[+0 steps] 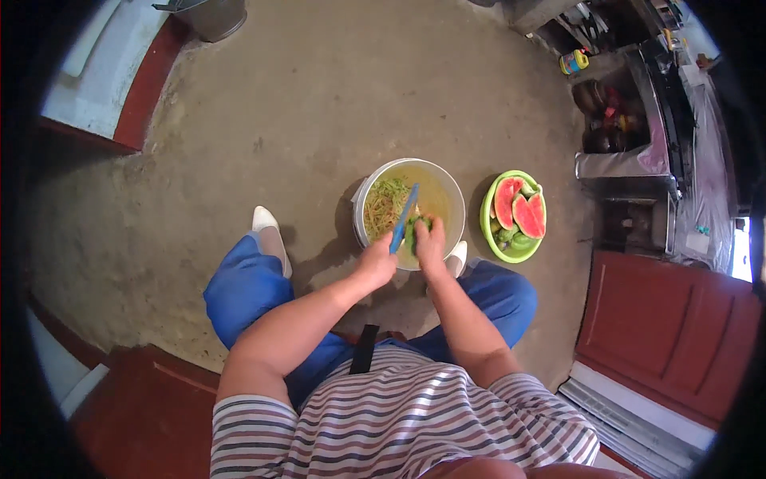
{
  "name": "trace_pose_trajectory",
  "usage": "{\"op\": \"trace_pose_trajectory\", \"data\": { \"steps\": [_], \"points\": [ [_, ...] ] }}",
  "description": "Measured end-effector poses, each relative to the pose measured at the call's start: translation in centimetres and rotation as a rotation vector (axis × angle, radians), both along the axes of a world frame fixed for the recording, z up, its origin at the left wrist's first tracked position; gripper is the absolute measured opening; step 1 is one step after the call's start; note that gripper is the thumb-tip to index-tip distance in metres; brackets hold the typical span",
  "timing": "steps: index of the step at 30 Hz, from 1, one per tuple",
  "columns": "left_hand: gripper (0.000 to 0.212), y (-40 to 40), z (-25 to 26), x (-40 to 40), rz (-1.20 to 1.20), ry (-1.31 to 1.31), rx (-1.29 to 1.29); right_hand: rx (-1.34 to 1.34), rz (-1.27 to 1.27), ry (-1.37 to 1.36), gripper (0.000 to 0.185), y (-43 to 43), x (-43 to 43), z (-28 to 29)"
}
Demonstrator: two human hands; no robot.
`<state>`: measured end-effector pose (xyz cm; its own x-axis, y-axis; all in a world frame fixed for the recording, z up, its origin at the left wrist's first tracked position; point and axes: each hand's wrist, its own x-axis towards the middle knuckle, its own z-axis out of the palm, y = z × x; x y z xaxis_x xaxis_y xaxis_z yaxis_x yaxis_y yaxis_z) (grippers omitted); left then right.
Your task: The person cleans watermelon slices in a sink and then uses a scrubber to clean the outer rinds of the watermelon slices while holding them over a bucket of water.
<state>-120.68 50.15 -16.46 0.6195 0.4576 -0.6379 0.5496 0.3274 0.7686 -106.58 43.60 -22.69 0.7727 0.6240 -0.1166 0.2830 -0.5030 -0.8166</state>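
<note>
My left hand (377,262) is closed on the handle of a blue knife (405,217), whose blade points away from me over a large white bucket (458,191). In my right hand (431,244) is a green vegetable (413,235), close beside the blade. What kind it is cannot be told, as my fingers cover part of it. Thin green and yellowish shreds (386,203) lie heaped in the left part of the bucket. To the right stands a light green plastic basin (488,235) with cut red watermelon pieces (529,215) and several green vegetables (522,242).
My white shoes (264,219) are on either side of the bucket on the concrete floor (335,108). A dark red cabinet (664,335) and shelves with pots stand at the right. A metal bucket (214,19) is at the upper left, beside a red and white ledge (134,90).
</note>
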Motion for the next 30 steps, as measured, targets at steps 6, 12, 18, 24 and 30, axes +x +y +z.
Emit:
{"op": "trace_pose_trajectory", "data": {
  "steps": [6, 12, 18, 24, 30],
  "points": [
    [0.053, -0.8, 0.6, -0.4, -0.006, -0.082, -0.017, -0.125, -0.208, 0.028, 0.032, 1.4, 7.1, -5.1],
    [0.053, 0.8, 1.3, -0.6, 0.080, 0.021, -0.342, 0.038, -0.204, 1.041, 0.033, -0.4, 5.7, 2.4],
    [0.050, 0.6, 1.9, -0.4, 0.091, -0.004, -0.368, -0.048, 0.004, 1.257, 0.040, -0.2, 4.4, 6.3],
    [0.050, 1.2, 2.6, -0.3, 0.091, -0.018, -0.431, -0.453, 0.420, 0.560, 0.063, 0.6, 4.7, 7.9],
    [0.047, 1.2, 2.7, 0.1, 0.076, -0.035, -0.438, -0.377, 0.773, 0.037, 0.056, -0.7, 5.2, 7.5]
  ]
}}
